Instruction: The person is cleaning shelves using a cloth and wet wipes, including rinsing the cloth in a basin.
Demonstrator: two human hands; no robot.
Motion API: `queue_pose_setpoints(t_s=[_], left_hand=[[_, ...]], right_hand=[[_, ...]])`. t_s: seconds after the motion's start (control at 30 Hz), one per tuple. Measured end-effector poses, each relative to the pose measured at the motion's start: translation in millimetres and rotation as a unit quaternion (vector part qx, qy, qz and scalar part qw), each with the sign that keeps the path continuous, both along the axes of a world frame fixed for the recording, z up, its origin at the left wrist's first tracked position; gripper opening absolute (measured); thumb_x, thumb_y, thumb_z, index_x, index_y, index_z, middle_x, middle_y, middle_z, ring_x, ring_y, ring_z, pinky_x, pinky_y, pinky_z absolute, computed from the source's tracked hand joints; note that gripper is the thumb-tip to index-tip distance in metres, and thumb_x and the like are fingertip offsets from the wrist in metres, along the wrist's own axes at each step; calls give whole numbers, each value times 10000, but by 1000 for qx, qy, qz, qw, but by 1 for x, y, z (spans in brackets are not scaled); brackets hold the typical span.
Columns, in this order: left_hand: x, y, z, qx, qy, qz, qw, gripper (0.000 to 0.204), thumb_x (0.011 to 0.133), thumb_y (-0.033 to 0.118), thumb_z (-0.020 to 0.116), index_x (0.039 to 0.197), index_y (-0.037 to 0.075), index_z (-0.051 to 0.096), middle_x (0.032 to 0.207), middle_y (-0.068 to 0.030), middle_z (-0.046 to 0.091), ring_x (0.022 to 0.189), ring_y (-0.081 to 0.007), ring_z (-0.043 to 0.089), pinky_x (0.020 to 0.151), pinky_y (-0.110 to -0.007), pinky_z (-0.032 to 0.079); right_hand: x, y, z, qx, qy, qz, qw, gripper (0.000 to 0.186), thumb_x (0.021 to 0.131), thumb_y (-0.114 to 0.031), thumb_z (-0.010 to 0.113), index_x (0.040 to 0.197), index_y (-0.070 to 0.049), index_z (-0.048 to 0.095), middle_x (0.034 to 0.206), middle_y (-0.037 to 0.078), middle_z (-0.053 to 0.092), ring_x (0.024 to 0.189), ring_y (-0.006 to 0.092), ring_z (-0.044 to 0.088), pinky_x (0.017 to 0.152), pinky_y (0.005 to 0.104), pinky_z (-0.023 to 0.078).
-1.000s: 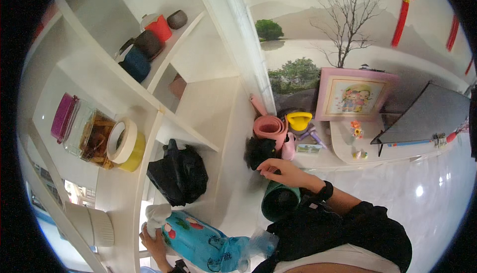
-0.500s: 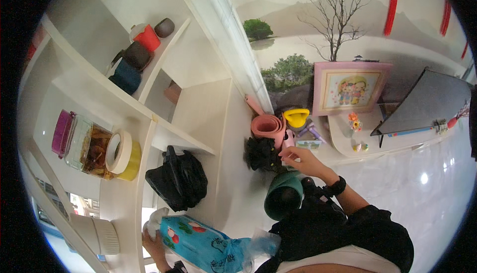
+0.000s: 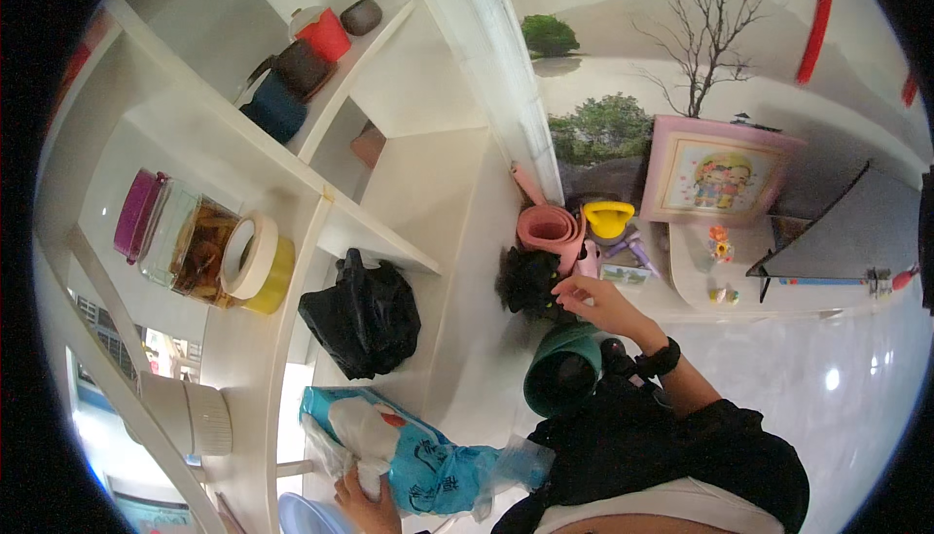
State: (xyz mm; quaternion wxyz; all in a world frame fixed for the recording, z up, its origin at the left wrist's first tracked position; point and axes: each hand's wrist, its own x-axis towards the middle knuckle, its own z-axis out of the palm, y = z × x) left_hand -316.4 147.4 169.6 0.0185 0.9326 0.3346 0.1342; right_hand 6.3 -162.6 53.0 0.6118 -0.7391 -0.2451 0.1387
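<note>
My left hand (image 3: 370,507) is closed on a crumpled white tissue-like wad (image 3: 368,474), pressed against a blue soft plastic pack (image 3: 443,461) with printed pictures. The pack lies tilted along the shelf front, a clear plastic piece (image 3: 525,463) at its right end. My right hand (image 3: 603,308) hangs with its fingers loosely bent and a little apart, and nothing shows in them. Beside its fingertips is a black furry thing (image 3: 528,283) with small yellow-green spots; whether they touch, I cannot tell. Below that hand stands a dark green open bin (image 3: 564,378).
White shelves (image 3: 321,232) fill the left, holding a black plastic bag (image 3: 362,315), a purple-lidded jar (image 3: 190,242), a tape roll (image 3: 251,257) and cups (image 3: 304,67). Behind my right hand are a rolled pink mat (image 3: 551,231), a yellow-handled item (image 3: 609,216) and a pink picture frame (image 3: 720,172).
My left hand has moved right along the blue pack, from its left end toward its middle, with the white wad. The right hand stays near the black furry thing. The view has shifted slightly.
</note>
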Motion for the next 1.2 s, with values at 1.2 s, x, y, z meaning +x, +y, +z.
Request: queue_pose_setpoints(t_s=[1.2], left_hand=[[220, -98, 52, -221, -41, -363, 904, 445, 787, 100, 675, 1192, 30, 502, 1117, -150, 572, 1042, -268, 558, 893, -326, 439]], right_hand=[[18, -64, 9, 101, 171, -53, 979, 283, 858, -208, 631, 1039, 8, 605, 925, 53, 652, 827, 116, 602, 731, 280, 496]])
